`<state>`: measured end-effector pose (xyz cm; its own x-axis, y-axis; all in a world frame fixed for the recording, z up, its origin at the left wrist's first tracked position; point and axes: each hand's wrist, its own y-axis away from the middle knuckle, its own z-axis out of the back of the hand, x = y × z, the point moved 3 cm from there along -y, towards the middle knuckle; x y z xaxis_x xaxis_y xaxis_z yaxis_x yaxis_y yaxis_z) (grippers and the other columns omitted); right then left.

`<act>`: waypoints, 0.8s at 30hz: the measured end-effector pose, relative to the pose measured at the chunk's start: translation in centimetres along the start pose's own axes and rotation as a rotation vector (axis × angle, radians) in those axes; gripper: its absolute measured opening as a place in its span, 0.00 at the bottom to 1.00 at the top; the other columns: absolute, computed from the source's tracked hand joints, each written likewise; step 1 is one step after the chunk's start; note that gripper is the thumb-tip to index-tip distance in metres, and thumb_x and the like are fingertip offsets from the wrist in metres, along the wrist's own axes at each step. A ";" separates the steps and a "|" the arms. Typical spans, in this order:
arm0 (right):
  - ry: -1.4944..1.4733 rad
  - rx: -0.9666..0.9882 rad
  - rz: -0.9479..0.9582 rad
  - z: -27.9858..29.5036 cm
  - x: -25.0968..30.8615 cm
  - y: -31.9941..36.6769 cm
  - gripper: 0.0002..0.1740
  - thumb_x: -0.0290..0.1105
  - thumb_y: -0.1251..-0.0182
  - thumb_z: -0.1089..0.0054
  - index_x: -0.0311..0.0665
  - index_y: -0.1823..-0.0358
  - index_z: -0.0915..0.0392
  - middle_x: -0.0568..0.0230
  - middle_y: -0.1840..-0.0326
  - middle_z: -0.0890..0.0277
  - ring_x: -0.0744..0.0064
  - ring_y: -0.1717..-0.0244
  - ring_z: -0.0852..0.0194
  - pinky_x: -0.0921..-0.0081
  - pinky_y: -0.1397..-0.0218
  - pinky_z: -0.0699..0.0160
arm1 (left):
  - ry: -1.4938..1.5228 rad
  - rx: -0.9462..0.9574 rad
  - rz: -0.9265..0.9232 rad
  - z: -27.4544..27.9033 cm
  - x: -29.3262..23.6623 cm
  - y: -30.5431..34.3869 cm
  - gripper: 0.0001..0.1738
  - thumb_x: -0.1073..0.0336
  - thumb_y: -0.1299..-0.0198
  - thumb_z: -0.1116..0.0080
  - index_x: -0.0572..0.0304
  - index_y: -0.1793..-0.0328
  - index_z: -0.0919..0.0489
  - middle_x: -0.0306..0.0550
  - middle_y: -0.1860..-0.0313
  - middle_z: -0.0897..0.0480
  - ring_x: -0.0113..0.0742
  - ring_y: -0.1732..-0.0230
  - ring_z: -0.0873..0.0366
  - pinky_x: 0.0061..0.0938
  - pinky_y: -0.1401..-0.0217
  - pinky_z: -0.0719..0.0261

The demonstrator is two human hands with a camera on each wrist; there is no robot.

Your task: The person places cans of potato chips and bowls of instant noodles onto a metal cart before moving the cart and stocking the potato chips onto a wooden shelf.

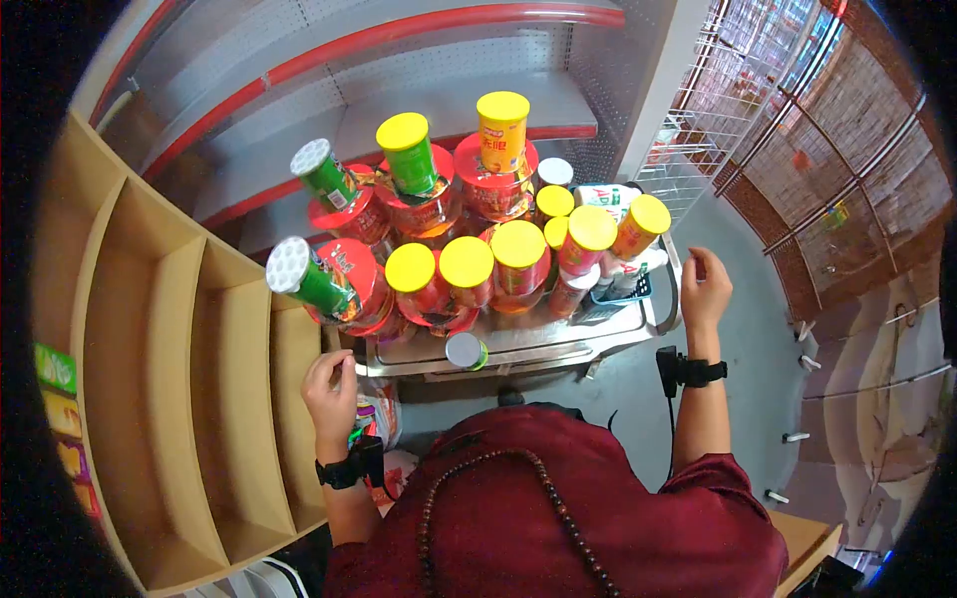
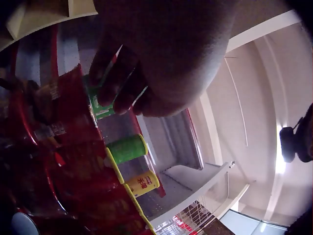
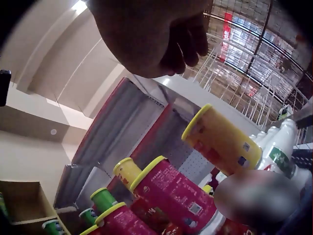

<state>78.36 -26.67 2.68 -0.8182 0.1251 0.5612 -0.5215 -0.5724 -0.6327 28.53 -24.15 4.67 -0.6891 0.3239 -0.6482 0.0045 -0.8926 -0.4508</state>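
My left hand (image 1: 329, 397) hovers by the near left corner of a metal cart (image 1: 528, 344), fingers loosely curled and holding nothing. Off the cart's right end, my right hand (image 1: 706, 289) is raised, also loosely bent around nothing. Large red-lidded jars (image 1: 349, 261) crowd the cart, with smaller canisters standing on some of them. Nearest the left hand is a green canister (image 1: 329, 291) with a white lid. An orange canister (image 1: 638, 229) with a yellow lid is closest to the right hand. A small white-lidded can (image 1: 466, 351) sits at the cart's near edge.
White bottles (image 1: 638, 267) stand in a dark basket (image 1: 598, 307) at the cart's right end. Grey shelves (image 1: 399, 110) with red edges rise behind it. Wooden shelving (image 1: 229, 389) lines the left, and a white wire rack (image 1: 698, 130) stands at the back right.
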 end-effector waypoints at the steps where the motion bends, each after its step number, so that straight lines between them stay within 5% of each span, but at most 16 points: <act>1: 0.019 0.020 -0.005 0.0 -0.1 0.5 0.07 0.26 0.44 0.43 0.36 0.63 0.20 0.57 0.68 0.20 0.66 0.70 0.20 0.74 0.64 0.23 | -0.005 -0.002 0.003 0.3 -0.1 0.4 0.04 0.74 0.45 0.42 0.68 0.66 0.20 0.50 0.69 0.20 0.41 0.67 0.21 0.28 0.63 0.24; 24: 0.019 0.267 0.048 5.5 1.3 8.6 0.07 0.27 0.46 0.42 0.38 0.64 0.21 0.57 0.69 0.22 0.60 0.68 0.22 0.70 0.64 0.24 | -0.035 0.011 0.133 4.6 0.0 13.8 0.05 0.72 0.45 0.42 0.67 0.65 0.20 0.52 0.68 0.19 0.44 0.66 0.20 0.32 0.61 0.24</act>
<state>74.13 -35.87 0.92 -0.8459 0.1065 0.5225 -0.4021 -0.7709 -0.4940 25.31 -37.93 1.29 -0.7077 0.1915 -0.6800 0.0900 -0.9302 -0.3557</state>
